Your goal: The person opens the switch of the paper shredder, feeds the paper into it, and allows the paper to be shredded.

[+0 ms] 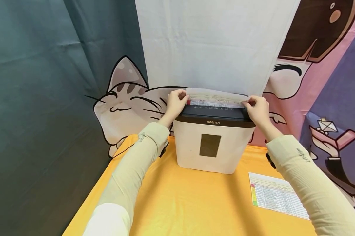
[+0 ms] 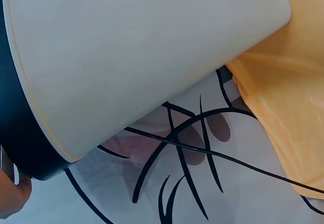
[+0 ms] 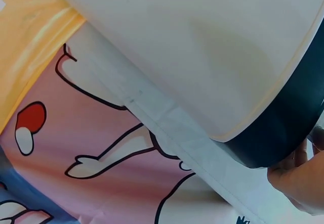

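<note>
A white paper shredder (image 1: 186,144) with a dark top stands upright at the back of the table. At its top, a printed sheet of paper (image 1: 215,96) stands above the slot, its lower edge hidden. My left hand (image 1: 176,102) pinches the sheet's left edge, and my right hand (image 1: 257,108) pinches the right edge. In the left wrist view the shredder's side (image 2: 142,57) fills most of the picture, with part of the left hand (image 2: 12,191) at the lower left. The right wrist view has the right hand (image 3: 298,178) beside the dark rim.
Another printed sheet (image 1: 279,195) with a coloured left column lies on the orange tablecloth (image 1: 189,203) at the right. A black cord (image 2: 228,157) runs out left of the shredder. Close behind hangs a cartoon-printed curtain (image 1: 218,42).
</note>
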### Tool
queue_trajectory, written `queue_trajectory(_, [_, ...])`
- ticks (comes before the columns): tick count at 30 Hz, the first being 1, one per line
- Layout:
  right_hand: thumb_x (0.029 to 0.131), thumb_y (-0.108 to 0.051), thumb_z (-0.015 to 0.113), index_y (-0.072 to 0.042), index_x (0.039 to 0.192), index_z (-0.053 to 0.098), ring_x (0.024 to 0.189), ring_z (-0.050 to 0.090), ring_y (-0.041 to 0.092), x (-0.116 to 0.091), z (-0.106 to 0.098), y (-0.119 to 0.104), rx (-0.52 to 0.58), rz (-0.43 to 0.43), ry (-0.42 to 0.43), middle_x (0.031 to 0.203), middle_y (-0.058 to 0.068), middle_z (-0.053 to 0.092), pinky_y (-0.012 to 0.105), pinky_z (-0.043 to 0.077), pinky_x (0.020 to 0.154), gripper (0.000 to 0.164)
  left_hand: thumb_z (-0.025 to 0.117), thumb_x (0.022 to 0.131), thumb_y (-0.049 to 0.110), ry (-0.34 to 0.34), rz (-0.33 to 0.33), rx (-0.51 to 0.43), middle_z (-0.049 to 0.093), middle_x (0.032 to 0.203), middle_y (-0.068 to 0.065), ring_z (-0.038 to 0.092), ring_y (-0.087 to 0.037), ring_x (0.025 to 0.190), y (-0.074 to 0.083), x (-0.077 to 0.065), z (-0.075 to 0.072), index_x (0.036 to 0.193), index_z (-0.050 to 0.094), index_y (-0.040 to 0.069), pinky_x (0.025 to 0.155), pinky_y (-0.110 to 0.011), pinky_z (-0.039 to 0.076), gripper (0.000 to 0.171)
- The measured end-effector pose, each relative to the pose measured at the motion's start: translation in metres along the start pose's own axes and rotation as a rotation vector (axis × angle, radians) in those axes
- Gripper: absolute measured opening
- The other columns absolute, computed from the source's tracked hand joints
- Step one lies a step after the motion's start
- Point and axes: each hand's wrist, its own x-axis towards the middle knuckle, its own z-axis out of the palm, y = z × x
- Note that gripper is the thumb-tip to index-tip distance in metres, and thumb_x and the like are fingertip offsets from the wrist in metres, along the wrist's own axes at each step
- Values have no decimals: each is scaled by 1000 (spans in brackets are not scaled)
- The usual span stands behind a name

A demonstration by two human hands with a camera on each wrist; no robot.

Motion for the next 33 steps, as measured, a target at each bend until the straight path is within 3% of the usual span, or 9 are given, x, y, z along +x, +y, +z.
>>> queue_trajectory(8, [93, -12, 59, 6, 97, 67, 69, 43, 7, -2, 1, 0, -7, 16, -26, 89, 23, 64, 22, 36, 66, 20, 64, 90, 16, -9, -7, 17, 71, 89, -14, 65, -24, 83, 2, -4, 2, 93, 70, 2, 79, -33, 50, 15])
queue_trajectory(15, [93, -11, 59, 5, 96, 68, 70, 46, 8, -3, 2, -3, 0, -14, -49, 88, 25, 66, 24, 37, 70, 19, 65, 89, 14, -31, -6, 21, 72, 91, -11, 66, -22, 84, 2, -5, 4, 95, 72, 5, 81, -32, 49, 13])
queue_trajectory(22, [92, -12, 59, 5, 96, 68, 66, 42, -6, -5, 2, -6, 10, -35, -57, 88, 25, 66, 18, 36, 68, 20, 66, 88, 12, -37, 4, 10, 72, 89, -11, 65, -22, 81, 0, -7, 5, 94, 73, 5, 79, -31, 48, 12])
queue_trajectory(29, [93, -12, 59, 4, 99, 68, 72, 47, 1, -9, 3, -4, 14, -30, -62, 91, 24, 67, 11, 36, 68, 19, 66, 88, 11, -48, 20, -11, 73, 89, -12, 66, -22, 82, -3, -8, 6, 94, 72, 3, 78, -29, 49, 12])
queue_trajectory(33, [92, -11, 59, 4, 98, 69, 71, 47, -2, -16, 2, -3, 14, -59, -70, 90, 23, 68, 11, 36, 68, 18, 65, 88, 11, -66, 34, 0, 73, 92, -11, 67, -20, 84, -6, -11, 7, 93, 72, 4, 80, -30, 49, 11])
